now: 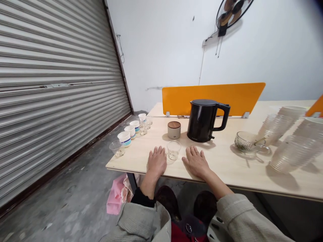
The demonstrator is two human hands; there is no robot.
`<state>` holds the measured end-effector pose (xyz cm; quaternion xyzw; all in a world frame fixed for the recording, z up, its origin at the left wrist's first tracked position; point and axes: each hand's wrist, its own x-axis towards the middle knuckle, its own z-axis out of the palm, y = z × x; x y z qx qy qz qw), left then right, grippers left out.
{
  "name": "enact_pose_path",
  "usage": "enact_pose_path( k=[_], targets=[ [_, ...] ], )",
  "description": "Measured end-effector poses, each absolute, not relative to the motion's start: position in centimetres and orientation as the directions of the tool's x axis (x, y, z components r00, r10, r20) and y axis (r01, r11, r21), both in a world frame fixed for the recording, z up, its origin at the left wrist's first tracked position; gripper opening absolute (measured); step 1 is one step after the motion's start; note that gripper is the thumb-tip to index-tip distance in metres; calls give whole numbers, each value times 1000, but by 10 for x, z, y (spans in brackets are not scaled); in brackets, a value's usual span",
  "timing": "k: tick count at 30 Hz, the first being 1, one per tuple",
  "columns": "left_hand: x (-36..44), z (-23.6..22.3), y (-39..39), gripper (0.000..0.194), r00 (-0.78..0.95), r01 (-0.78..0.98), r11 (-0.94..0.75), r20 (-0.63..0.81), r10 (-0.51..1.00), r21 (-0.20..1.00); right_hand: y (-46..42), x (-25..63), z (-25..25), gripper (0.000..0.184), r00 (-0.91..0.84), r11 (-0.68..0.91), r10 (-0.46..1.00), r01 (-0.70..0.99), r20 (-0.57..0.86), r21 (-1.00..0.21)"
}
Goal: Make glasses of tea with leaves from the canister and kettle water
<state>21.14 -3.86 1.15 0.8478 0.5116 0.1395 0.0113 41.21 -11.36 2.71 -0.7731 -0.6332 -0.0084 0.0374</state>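
Observation:
My left hand (156, 162) lies flat on the pale wood-look tabletop (222, 168), near its front edge, holding nothing. My right hand (196, 162) rests the same way, fingers spread. Between them stands a small clear glass cup (174, 150) with a little pale residue inside, touching neither hand. Behind it is a round beige canister with a wooden lid (174, 130). A black electric kettle (203, 121) stands to its right, handle pointing right.
Along the left edge stand several paper cups (127, 139) and small glasses (116, 148). On the right are a glass cup with a spoon (246, 142) and stacked clear plastic cups (294, 156). An orange divider (213, 97) backs the table. A pink bag (116, 195) sits below.

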Motion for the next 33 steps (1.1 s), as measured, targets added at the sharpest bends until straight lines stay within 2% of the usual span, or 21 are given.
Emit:
enact_pose_path(
  k=[33],
  targets=[
    [212, 15, -40, 53, 436, 863, -473, 213, 875, 178, -113, 415, 23, 69, 176, -175, 981, 984, 85, -18]
  ],
)
